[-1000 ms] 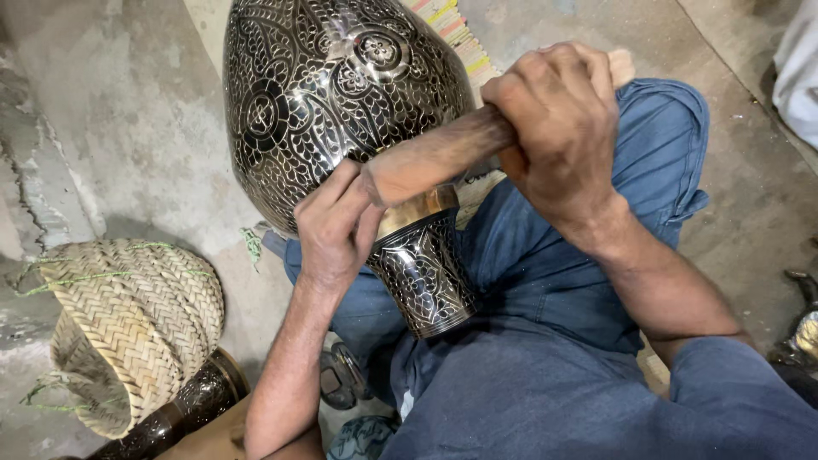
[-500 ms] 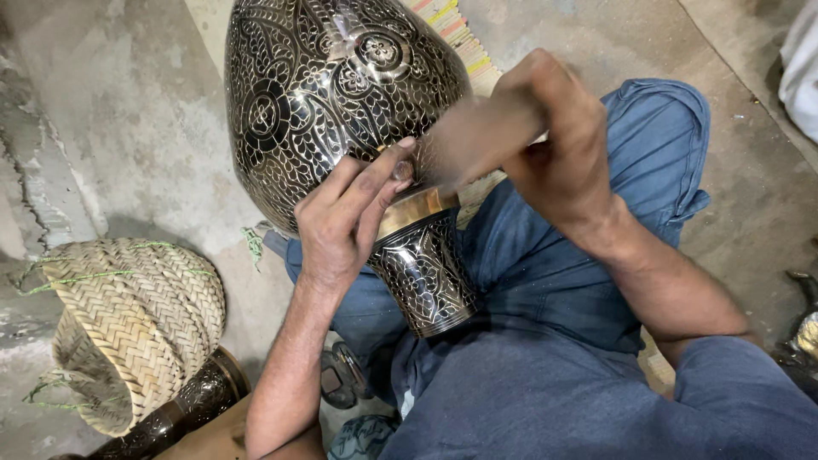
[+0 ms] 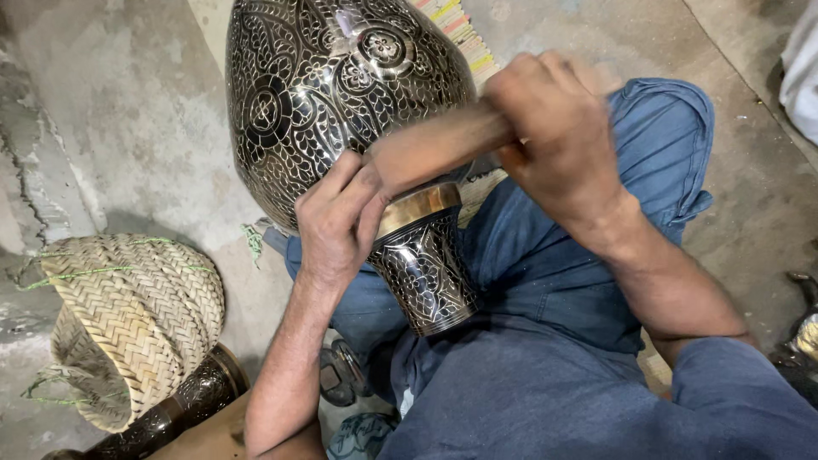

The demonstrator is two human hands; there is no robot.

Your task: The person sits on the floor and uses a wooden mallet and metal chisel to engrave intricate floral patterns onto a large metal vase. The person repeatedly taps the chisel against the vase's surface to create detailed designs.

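Lowered since half a second ago, the right hand [image 3: 558, 128] grips one wooden tool [image 3: 434, 149]; left hand [image 3: 341, 221] fingers press it against one engraved metal vase [image 3: 332, 94].

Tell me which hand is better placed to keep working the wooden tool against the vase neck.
Probably the right hand: it grips the wooden tool at its outer end. The left hand holds the tool's tip beside the brass band on the engraved vase, guiding it.
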